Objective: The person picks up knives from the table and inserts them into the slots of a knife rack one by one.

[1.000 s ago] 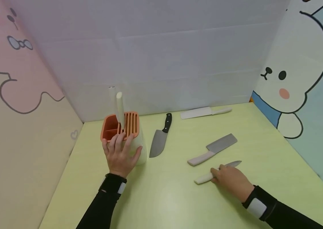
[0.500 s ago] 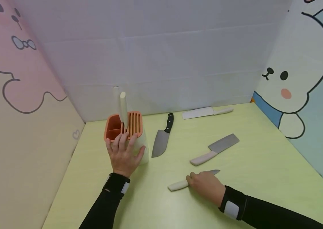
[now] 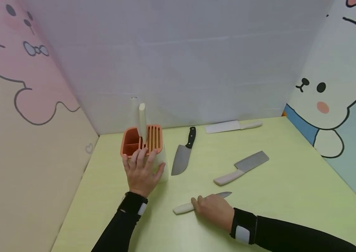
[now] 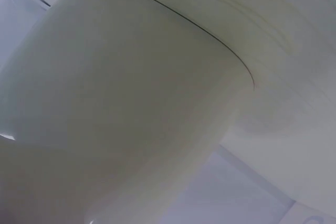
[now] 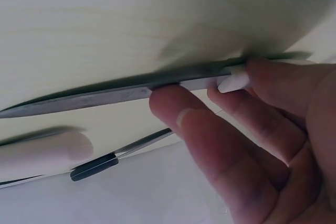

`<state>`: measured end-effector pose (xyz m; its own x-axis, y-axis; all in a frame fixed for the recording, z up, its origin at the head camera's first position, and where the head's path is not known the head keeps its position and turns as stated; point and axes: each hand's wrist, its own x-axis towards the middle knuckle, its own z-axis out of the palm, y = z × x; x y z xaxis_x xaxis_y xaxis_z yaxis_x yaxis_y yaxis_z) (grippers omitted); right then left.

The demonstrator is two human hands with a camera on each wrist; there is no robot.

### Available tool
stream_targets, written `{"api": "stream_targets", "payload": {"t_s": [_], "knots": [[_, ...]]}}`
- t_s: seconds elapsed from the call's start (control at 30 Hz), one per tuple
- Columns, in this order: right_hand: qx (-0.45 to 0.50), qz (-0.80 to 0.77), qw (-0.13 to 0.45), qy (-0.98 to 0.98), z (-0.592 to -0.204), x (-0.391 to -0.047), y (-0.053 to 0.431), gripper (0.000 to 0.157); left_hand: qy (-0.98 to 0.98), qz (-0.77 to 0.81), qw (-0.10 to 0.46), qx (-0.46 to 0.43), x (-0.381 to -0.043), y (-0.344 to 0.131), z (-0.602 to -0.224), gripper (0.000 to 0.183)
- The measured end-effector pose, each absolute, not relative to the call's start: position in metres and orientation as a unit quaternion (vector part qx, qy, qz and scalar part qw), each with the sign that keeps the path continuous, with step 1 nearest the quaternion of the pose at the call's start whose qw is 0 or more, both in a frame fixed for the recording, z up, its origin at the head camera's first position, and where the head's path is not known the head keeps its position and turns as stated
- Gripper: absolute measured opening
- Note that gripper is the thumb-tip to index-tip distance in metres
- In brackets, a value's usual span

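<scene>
My left hand (image 3: 141, 175) rests against the front of a white knife block (image 3: 165, 168), its fingertips on the orange top rim (image 3: 125, 145). The block's smooth wall (image 4: 121, 77) fills most of the left wrist view, where the hand does not show. Two light-handled pieces stand upright in the block; the nearer has a cream handle (image 3: 143, 122). My right hand (image 3: 214, 211) pinches a small fruit knife (image 3: 182, 209), whose cream handle points left. In the right wrist view, thumb and fingers hold this knife (image 5: 94, 98) where blade and handle meet, low over the table.
A black-handled knife (image 3: 182, 157) lies right of the block. Farther right is a cleaver (image 3: 250, 161) with a pale pinkish handle. Another light-handled knife (image 3: 225, 126) lies along the back wall (image 3: 181, 70). Cartoon-printed walls flank the light green table (image 3: 102, 210).
My right hand has slid the fruit knife leftward and slightly nearer me across the table. The left hand stays at the block. The head view has shifted slightly.
</scene>
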<state>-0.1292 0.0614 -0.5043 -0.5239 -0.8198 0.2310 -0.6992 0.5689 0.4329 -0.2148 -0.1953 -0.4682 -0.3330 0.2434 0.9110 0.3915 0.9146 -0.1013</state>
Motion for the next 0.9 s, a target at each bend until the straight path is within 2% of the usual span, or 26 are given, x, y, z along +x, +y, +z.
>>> {"api": "stream_targets", "payload": {"t_s": [0.13, 0.37, 0.63, 0.9], "knots": [[0.441, -0.134, 0.215, -0.861, -0.508, -0.129, 0.060, 0.010, -0.811, -0.069, 0.548, -0.195, -0.213, -0.195, -0.468, 0.057], [0.441, -0.130, 0.193, -0.867, -0.507, -0.131, 0.060, 0.020, -0.811, -0.072, 0.547, -0.196, -0.213, -0.194, -0.468, 0.059], [0.447, -0.119, 0.209, -0.862, -0.496, -0.128, 0.062, 0.010, -0.808, -0.070, 0.551, -0.196, -0.213, -0.193, -0.467, 0.058], [0.462, -0.093, 0.210, -0.857, -0.474, -0.129, 0.066, 0.029, -0.812, -0.061, 0.546, -0.194, -0.212, -0.194, -0.469, 0.060]]}}
